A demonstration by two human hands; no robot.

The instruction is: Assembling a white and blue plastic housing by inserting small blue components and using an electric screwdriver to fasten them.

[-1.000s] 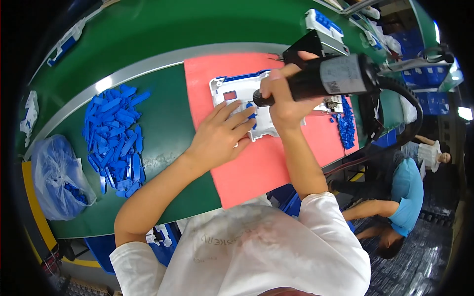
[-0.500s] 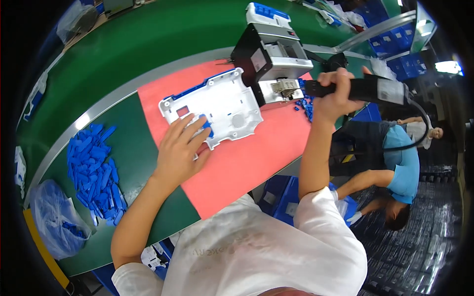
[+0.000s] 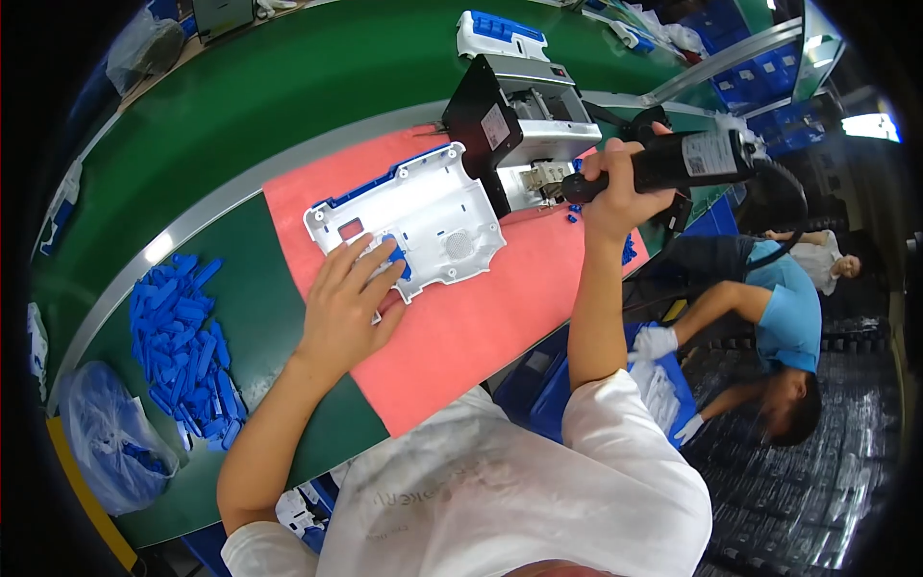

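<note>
- White plastic, trimmed in blue, makes up the flat cover that lies on the pink mat, just in front of the black-and-grey machine.
- Seen from the head camera, the left hand lies open and flat, its fingers spread over the near corner of the cover, pressing a small blue piece down there; it pins rather than grips.
- The right hand is closed tight around the black power screwdriver, held up off the mat, to the right of the cover and beside the machine. Its tip points left toward the machine; whether a screw sits on it cannot be told.
- A heap of blue clips lies on the green table well to the left, next to a clear plastic bag. A few blue bits lie at the mat's right edge.
- Another white-and-blue unit rests further back on the table.
- A co-worker in a blue shirt bends over a crate below on the right, apart from this work.
- By the look of it, the step in hand is fastening: the cover is steadied while the driver is away from it. The next move seems to call for bringing the tip squarely down on a screw hole while the left hand keeps the cover from sliding.
</note>
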